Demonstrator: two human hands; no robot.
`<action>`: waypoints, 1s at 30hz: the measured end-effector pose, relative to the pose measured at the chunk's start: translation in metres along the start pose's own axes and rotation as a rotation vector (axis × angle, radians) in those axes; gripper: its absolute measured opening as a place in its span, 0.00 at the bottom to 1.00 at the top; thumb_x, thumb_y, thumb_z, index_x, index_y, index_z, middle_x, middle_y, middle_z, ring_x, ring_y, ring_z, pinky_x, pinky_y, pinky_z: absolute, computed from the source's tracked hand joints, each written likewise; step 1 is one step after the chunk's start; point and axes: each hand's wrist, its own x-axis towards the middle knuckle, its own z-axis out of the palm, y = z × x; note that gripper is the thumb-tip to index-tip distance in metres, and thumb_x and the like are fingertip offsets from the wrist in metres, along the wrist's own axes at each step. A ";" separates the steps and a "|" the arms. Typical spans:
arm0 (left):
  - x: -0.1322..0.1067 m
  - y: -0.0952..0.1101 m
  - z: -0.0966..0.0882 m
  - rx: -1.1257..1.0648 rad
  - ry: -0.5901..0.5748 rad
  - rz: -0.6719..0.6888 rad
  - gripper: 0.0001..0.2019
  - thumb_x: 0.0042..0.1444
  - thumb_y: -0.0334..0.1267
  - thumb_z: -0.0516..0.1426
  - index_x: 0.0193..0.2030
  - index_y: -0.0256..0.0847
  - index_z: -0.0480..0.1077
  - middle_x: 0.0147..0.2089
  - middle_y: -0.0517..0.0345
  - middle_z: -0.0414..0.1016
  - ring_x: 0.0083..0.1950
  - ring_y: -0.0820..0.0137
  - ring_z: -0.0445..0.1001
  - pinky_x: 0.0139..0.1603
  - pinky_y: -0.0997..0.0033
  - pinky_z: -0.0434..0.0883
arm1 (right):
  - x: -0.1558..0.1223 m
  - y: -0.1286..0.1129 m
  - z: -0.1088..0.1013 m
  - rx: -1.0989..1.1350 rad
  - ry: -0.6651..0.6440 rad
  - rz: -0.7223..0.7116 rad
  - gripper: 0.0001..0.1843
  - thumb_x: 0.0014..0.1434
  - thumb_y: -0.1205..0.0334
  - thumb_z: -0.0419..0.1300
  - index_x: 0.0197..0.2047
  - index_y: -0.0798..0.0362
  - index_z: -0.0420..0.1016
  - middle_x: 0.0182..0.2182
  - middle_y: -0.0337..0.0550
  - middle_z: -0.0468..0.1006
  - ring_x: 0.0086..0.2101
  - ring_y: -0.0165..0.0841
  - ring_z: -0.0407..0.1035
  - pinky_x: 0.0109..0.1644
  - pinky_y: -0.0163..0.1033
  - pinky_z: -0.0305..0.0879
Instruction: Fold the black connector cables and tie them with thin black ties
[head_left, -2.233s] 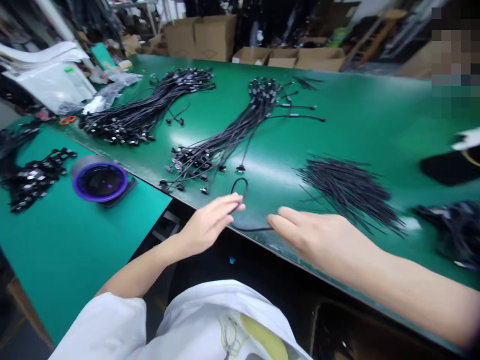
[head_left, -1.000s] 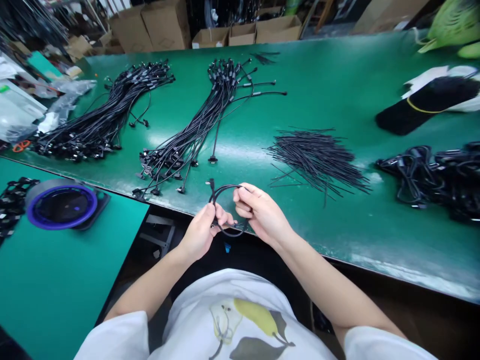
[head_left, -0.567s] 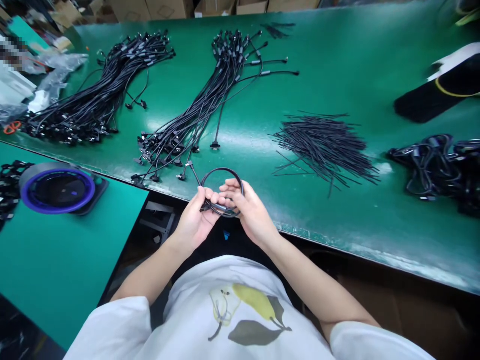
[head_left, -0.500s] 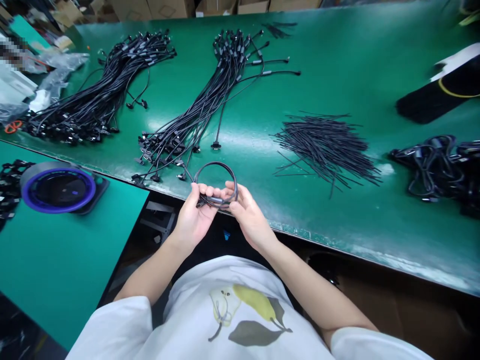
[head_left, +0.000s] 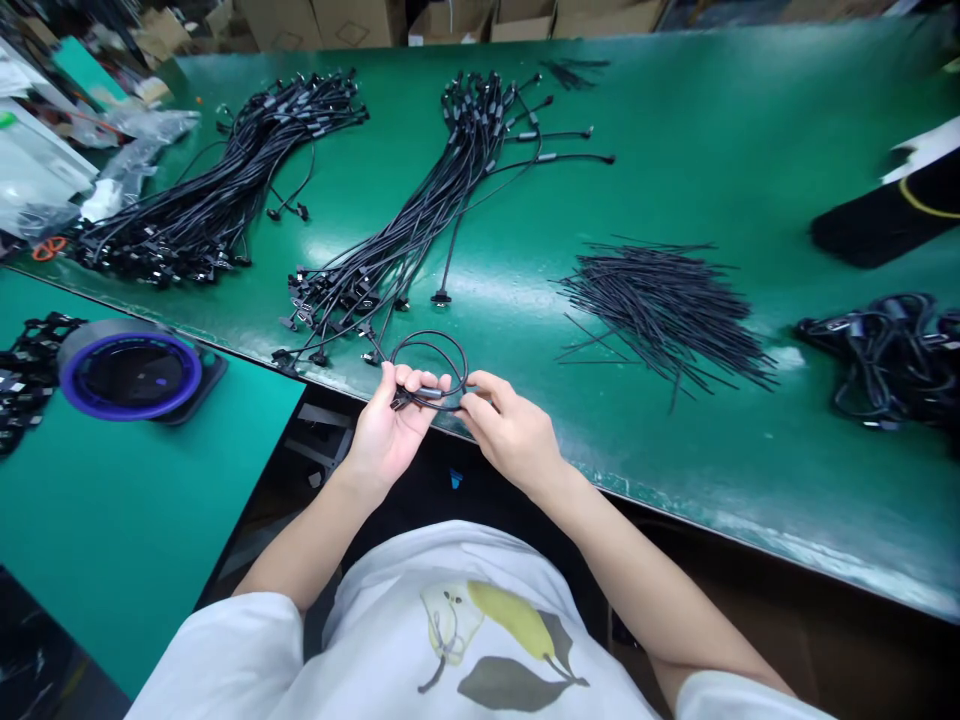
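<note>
A black cable (head_left: 430, 334), bent into loops, is held between my two hands above the near edge of the green table. My left hand (head_left: 388, 428) is closed on it, palm up, with the thumb over a connector end and a grey sleeve lying along the fingers. My right hand (head_left: 517, 428) pinches the right side of the loops between thumb and fingers. Just beyond sits a bundle of black cables (head_left: 420, 210) with connectors at both ends. A pile of thin black ties (head_left: 664, 310) lies to the right of my hands.
Another cable bundle (head_left: 247, 170) lies at the back left. Coiled cables (head_left: 877, 360) and a black roll with a yellow band (head_left: 862, 225) are at the right. A purple-rimmed round dish (head_left: 131, 375) stands on the lower left table. Cardboard boxes (head_left: 360, 22) line the back.
My right hand has shifted slightly right and turned more knuckles-up, its fingers now pinching the cable's side. The loops look tighter and lower. The whole view has shifted slightly.
</note>
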 end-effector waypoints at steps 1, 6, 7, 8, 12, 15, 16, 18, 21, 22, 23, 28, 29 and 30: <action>0.000 0.000 -0.001 0.027 -0.011 0.008 0.21 0.69 0.42 0.45 0.26 0.38 0.63 0.28 0.63 0.61 0.37 0.76 0.73 0.60 0.63 0.71 | 0.001 0.002 -0.002 -0.020 -0.016 -0.059 0.08 0.66 0.67 0.52 0.41 0.54 0.72 0.45 0.49 0.77 0.33 0.29 0.70 0.36 0.34 0.63; -0.002 -0.001 -0.005 0.159 -0.073 0.044 0.17 0.67 0.45 0.50 0.29 0.38 0.65 0.29 0.62 0.63 0.38 0.73 0.73 0.56 0.61 0.72 | 0.008 0.009 -0.014 -0.015 -0.066 -0.202 0.14 0.66 0.71 0.47 0.41 0.52 0.74 0.39 0.46 0.79 0.35 0.31 0.71 0.41 0.37 0.65; -0.003 -0.001 -0.005 0.156 -0.085 0.022 0.17 0.67 0.44 0.50 0.29 0.38 0.65 0.30 0.62 0.63 0.38 0.73 0.73 0.56 0.61 0.72 | 0.009 0.010 -0.017 -0.019 -0.071 -0.199 0.15 0.66 0.70 0.47 0.41 0.51 0.74 0.40 0.46 0.79 0.35 0.31 0.71 0.41 0.38 0.65; -0.004 0.000 -0.005 0.155 -0.094 -0.005 0.16 0.67 0.44 0.50 0.29 0.38 0.65 0.30 0.62 0.63 0.39 0.73 0.73 0.56 0.61 0.72 | 0.010 0.012 -0.018 -0.025 -0.075 -0.194 0.15 0.66 0.70 0.46 0.41 0.50 0.74 0.40 0.46 0.79 0.35 0.31 0.71 0.41 0.38 0.66; -0.010 0.005 -0.003 0.221 -0.119 -0.070 0.13 0.65 0.41 0.53 0.32 0.37 0.68 0.33 0.60 0.66 0.45 0.70 0.74 0.58 0.60 0.71 | 0.009 0.018 -0.021 -0.058 -0.023 -0.147 0.13 0.66 0.69 0.49 0.42 0.50 0.74 0.41 0.47 0.78 0.38 0.33 0.71 0.43 0.38 0.66; -0.014 0.006 -0.003 0.220 -0.173 -0.088 0.10 0.64 0.40 0.55 0.34 0.37 0.70 0.36 0.59 0.68 0.49 0.69 0.74 0.61 0.60 0.69 | 0.008 0.016 -0.022 -0.051 0.003 -0.135 0.10 0.66 0.69 0.51 0.42 0.52 0.74 0.41 0.48 0.78 0.38 0.33 0.70 0.43 0.38 0.65; -0.014 0.005 -0.004 0.221 -0.189 -0.090 0.10 0.63 0.41 0.56 0.34 0.38 0.70 0.36 0.58 0.68 0.50 0.68 0.74 0.61 0.60 0.68 | 0.008 0.013 -0.023 -0.023 -0.006 -0.114 0.10 0.66 0.68 0.51 0.41 0.52 0.74 0.39 0.47 0.78 0.37 0.32 0.70 0.42 0.38 0.65; -0.015 0.003 -0.006 0.259 -0.203 -0.076 0.11 0.62 0.44 0.57 0.34 0.38 0.70 0.35 0.58 0.69 0.49 0.67 0.74 0.60 0.61 0.69 | 0.009 0.008 -0.024 0.093 -0.030 -0.044 0.09 0.67 0.65 0.52 0.39 0.52 0.74 0.37 0.46 0.77 0.35 0.32 0.69 0.41 0.38 0.65; -0.015 0.002 -0.009 0.347 -0.183 -0.018 0.15 0.61 0.50 0.57 0.34 0.38 0.70 0.26 0.62 0.66 0.38 0.70 0.74 0.52 0.65 0.72 | 0.013 0.003 -0.025 0.403 -0.026 0.111 0.06 0.64 0.59 0.57 0.41 0.50 0.73 0.38 0.45 0.74 0.37 0.32 0.69 0.43 0.38 0.67; -0.016 0.001 -0.010 0.359 -0.189 0.003 0.16 0.60 0.51 0.58 0.33 0.39 0.69 0.23 0.65 0.63 0.33 0.72 0.73 0.49 0.67 0.72 | 0.014 0.003 -0.024 0.523 0.017 0.211 0.09 0.62 0.56 0.60 0.44 0.49 0.73 0.41 0.45 0.73 0.39 0.32 0.69 0.45 0.38 0.68; -0.016 0.001 -0.010 0.361 -0.213 0.013 0.17 0.59 0.53 0.58 0.32 0.39 0.69 0.21 0.67 0.60 0.29 0.74 0.70 0.45 0.68 0.73 | 0.016 0.003 -0.023 0.649 0.068 0.336 0.15 0.59 0.52 0.63 0.47 0.48 0.71 0.44 0.46 0.71 0.40 0.32 0.69 0.46 0.39 0.69; -0.019 -0.008 -0.013 0.485 -0.412 -0.176 0.21 0.56 0.57 0.59 0.29 0.38 0.69 0.17 0.68 0.56 0.24 0.73 0.67 0.41 0.65 0.73 | 0.024 -0.001 -0.018 1.241 -0.030 0.824 0.21 0.57 0.42 0.61 0.37 0.52 0.70 0.34 0.42 0.71 0.33 0.30 0.67 0.37 0.36 0.69; -0.019 -0.011 -0.015 0.547 -0.412 -0.203 0.22 0.56 0.58 0.58 0.29 0.38 0.70 0.18 0.67 0.58 0.25 0.72 0.69 0.45 0.63 0.73 | 0.025 -0.004 -0.018 1.312 -0.045 0.877 0.20 0.58 0.43 0.60 0.32 0.53 0.69 0.30 0.41 0.69 0.31 0.29 0.65 0.34 0.35 0.68; -0.019 -0.015 -0.018 0.610 -0.401 -0.203 0.23 0.56 0.59 0.57 0.30 0.37 0.70 0.19 0.66 0.59 0.27 0.71 0.70 0.48 0.62 0.72 | 0.027 -0.007 -0.019 1.374 -0.028 0.927 0.21 0.58 0.44 0.60 0.29 0.53 0.67 0.28 0.40 0.68 0.29 0.28 0.64 0.32 0.33 0.67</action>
